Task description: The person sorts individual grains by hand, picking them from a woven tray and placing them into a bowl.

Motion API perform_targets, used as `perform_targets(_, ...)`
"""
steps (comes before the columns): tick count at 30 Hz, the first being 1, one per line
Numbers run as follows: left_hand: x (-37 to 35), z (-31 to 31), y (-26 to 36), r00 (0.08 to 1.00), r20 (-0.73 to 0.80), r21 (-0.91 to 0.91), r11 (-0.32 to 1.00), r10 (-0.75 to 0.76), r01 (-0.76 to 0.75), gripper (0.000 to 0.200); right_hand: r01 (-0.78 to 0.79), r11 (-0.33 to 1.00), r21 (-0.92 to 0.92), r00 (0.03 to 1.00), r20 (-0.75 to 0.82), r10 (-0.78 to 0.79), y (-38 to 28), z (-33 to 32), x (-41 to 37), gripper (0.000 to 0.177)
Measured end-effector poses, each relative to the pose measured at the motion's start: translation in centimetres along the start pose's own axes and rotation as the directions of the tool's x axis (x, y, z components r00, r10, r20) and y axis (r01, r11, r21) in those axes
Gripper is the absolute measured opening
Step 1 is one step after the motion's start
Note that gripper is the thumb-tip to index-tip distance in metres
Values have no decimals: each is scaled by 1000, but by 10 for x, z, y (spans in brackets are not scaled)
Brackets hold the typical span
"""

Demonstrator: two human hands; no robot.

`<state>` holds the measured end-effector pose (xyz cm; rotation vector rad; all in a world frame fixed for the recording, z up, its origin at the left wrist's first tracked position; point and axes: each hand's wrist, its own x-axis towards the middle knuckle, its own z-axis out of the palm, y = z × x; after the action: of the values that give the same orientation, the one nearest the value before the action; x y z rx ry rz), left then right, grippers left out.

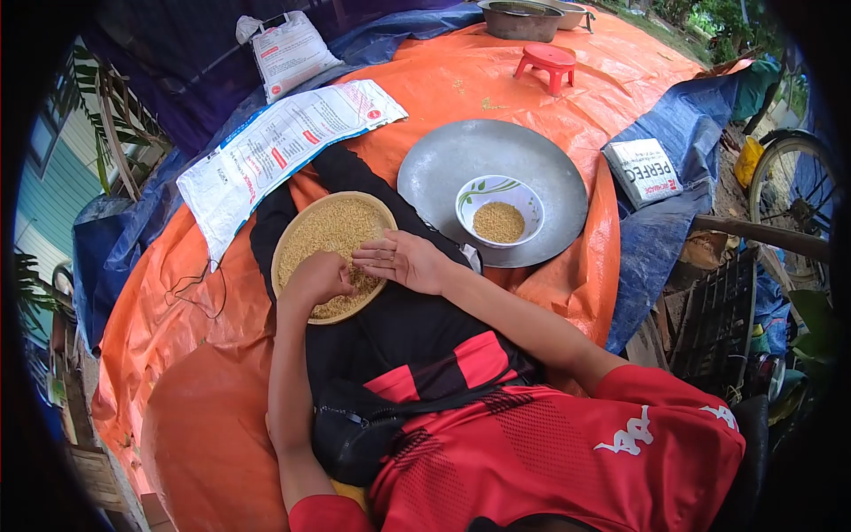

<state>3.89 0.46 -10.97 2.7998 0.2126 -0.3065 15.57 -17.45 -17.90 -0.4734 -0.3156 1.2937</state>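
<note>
A round tan tray, full of small golden-yellow grains, rests on my black-trousered lap. Over its lower left part, my left hand is curled at the grains, fingers drawn in; whatever they may hold is hidden. My right hand reaches across the tray's right rim with its fingers stretched out and the palm partly turned up, and nothing shows in it. Right of my legs, a white bowl with a green leaf pattern holds more of the grains and stands on a wide grey metal tray.
An orange tarp covers the ground. A printed white sack lies past my feet, and a filled sack stands behind it. Further off are a red stool and a metal basin. A folded bag lies at right.
</note>
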Motion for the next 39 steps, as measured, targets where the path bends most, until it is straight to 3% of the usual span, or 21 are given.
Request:
perform_targets(14, 1, 0, 2, 999, -4, 23, 999, -47, 47, 22, 5, 1000, -3, 1000, 29, -5, 0, -2, 1, 59)
perform_targets(20, 4, 8, -10, 995, -92, 73, 997, 35, -29, 16, 2, 1000, -2, 1000, 25, -2, 0, -1, 1, 58)
perform_targets(23, -3, -7, 3, 994, -103, 37, 998, -37, 41, 9, 1, 1000, -3, 1000, 3, -1, 0, -1, 0, 56)
perform_targets(39, -11, -26, 4, 958, -280, -88, 992, 68, -96, 12, -6, 1000, 4, 1000, -17, 6, -1, 4, -2, 55)
